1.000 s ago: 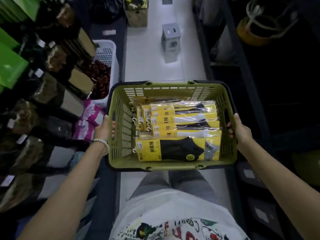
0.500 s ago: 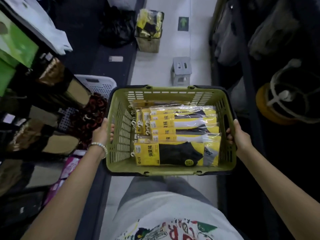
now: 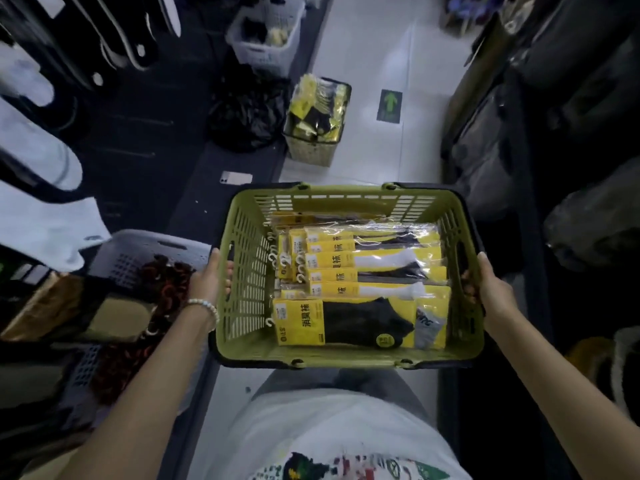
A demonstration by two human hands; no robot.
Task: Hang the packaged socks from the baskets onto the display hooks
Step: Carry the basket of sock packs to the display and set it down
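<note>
Carrying a green basket [image 3: 242,299] of packaged socks [image 3: 360,292] down the shop aisle, both hands clamped on its sides.

Between the hands the basket hangs level above the person's legs; the left hand [image 3: 207,278] grips the left wall with fingers hooked through its handle slot, a bead bracelet [image 3: 204,306] on the wrist, and the right hand [image 3: 488,289] grips the right wall. Inside, yellow-carded packs lie flat and overlapping, white hooks toward the left hand. The pack nearest the body [image 3: 356,322] holds a black sock and reads 消臭袜. Ahead of the hands a second basket [image 3: 313,147] of yellow packs stands on the floor, beside a green arrow sticker [image 3: 389,105].
</note>
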